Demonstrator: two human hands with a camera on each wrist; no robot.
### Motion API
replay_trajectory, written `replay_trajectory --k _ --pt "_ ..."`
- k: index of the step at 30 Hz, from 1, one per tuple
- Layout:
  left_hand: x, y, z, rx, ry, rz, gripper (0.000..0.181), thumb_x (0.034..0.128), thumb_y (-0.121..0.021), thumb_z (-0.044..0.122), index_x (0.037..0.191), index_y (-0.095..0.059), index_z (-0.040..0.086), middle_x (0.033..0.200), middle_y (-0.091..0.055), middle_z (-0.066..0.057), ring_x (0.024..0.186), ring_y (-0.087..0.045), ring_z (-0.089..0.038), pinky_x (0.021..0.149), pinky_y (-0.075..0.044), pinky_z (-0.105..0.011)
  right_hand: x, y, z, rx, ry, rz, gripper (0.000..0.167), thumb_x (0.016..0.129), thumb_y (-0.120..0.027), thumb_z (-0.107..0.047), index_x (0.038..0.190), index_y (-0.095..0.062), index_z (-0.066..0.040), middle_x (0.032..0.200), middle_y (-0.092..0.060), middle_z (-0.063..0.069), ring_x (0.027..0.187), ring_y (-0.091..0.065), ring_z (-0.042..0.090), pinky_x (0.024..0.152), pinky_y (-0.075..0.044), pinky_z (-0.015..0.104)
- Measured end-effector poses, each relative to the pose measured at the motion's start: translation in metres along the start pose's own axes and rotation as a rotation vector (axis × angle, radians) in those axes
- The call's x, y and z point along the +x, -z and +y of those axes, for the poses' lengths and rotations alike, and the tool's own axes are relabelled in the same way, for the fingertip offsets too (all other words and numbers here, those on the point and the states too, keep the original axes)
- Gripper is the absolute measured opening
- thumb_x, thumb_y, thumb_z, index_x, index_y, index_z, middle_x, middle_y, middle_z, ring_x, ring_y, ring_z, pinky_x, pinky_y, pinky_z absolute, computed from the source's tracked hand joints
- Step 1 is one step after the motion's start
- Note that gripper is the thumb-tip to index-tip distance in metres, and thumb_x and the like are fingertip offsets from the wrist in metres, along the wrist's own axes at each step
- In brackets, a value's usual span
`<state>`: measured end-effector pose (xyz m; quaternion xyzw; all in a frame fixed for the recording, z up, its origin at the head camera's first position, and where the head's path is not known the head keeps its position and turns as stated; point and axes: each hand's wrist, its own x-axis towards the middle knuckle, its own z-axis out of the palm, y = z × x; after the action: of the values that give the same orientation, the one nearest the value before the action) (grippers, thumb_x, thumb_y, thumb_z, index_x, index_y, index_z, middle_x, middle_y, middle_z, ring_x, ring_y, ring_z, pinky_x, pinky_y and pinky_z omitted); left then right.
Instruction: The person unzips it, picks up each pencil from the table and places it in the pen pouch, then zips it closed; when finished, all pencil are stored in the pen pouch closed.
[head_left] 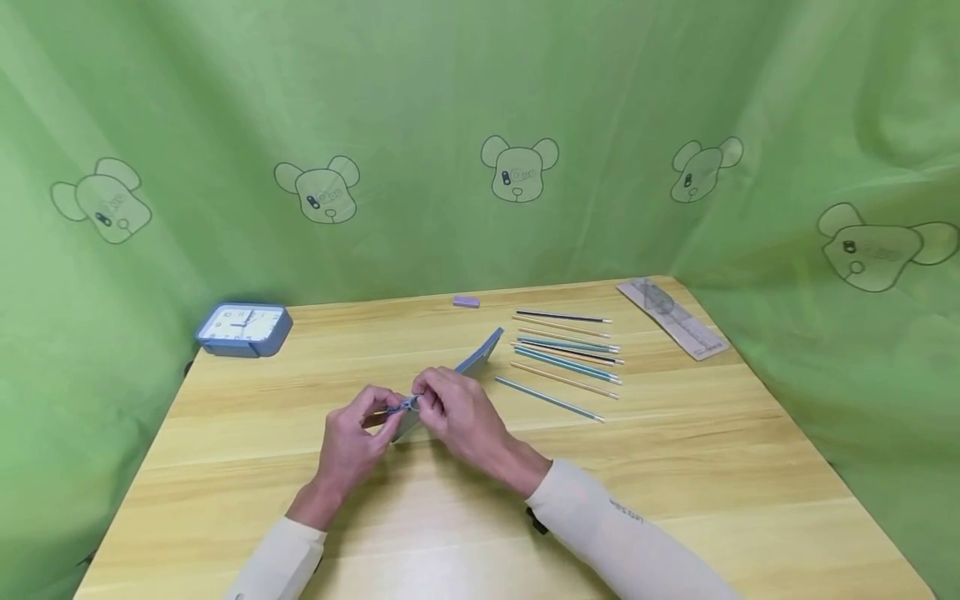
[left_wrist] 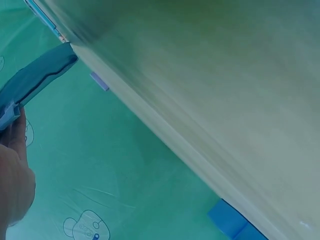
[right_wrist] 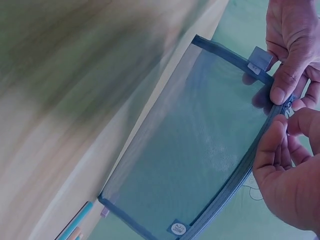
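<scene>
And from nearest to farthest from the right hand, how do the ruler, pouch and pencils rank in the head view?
1. Pouch: in the grip of the right hand.
2. Pencils: just right of that hand.
3. Ruler: at the table's far right corner.

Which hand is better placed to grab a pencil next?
Likely the right hand: the pencils lie on its side, nearer to it than to the left hand. Both hold the pouch, though.
</scene>
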<state>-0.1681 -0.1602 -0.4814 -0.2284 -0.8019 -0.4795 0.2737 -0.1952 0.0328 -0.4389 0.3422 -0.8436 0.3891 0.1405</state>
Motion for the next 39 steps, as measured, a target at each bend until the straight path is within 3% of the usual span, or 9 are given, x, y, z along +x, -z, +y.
replay_trajectory --k 8,20,25,33,39 --pt "-0.002 0.0 -0.003 0.024 -0.077 0.011 0.023 0.0843 -0.079 -0.018 0.097 -0.068 -0.003 0.095 -0.081 -0.017 0.085 -0.082 -0.035 0.071 -0.066 -0.027 -0.003 0.003 0.001 0.004 -0.017 -0.023 0.01 0.097 -0.065 0.004 0.099 -0.071 -0.004 0.083 -0.065 0.003 0.073 -0.055 0.007 0.062 -0.051 0.013" --pt "-0.008 0.015 -0.002 0.057 -0.058 0.013 0.024 0.0832 -0.079 -0.019 0.095 -0.068 0.0 0.098 -0.082 -0.015 0.084 -0.082 -0.033 0.071 -0.066 -0.027 -0.002 0.027 0.017 -0.054 -0.081 0.007 0.015 0.096 -0.062 0.007 0.095 -0.072 -0.004 0.082 -0.066 0.002 0.071 -0.056 0.008 0.062 -0.053 0.017" --pt "-0.013 0.026 -0.004 0.098 -0.077 0.036 0.028 0.0785 -0.081 -0.022 0.092 -0.069 -0.001 0.096 -0.082 -0.014 0.081 -0.082 -0.032 0.07 -0.065 -0.024 -0.012 0.034 0.032 -0.079 -0.072 0.007 0.015 0.096 -0.061 0.007 0.097 -0.072 -0.004 0.084 -0.067 0.003 0.073 -0.057 0.01 0.063 -0.054 0.017" --pt "-0.02 0.041 -0.01 0.113 -0.034 0.057 0.027 0.0777 -0.082 -0.021 0.089 -0.068 -0.001 0.094 -0.082 -0.013 0.08 -0.081 -0.034 0.071 -0.064 -0.021 -0.029 0.058 0.067 -0.13 -0.124 0.08 0.013 0.094 -0.065 0.008 0.098 -0.072 -0.003 0.085 -0.068 0.005 0.074 -0.059 0.011 0.063 -0.055 0.02" --pt "-0.022 0.045 -0.015 0.147 -0.093 -0.005 0.031 0.0756 -0.076 -0.025 0.089 -0.067 0.001 0.092 -0.08 -0.012 0.08 -0.08 -0.027 0.071 -0.063 -0.017 -0.034 0.066 0.085 -0.15 -0.181 0.094 0.014 0.093 -0.063 0.007 0.096 -0.07 -0.004 0.084 -0.067 0.006 0.073 -0.059 0.012 0.063 -0.054 0.02"
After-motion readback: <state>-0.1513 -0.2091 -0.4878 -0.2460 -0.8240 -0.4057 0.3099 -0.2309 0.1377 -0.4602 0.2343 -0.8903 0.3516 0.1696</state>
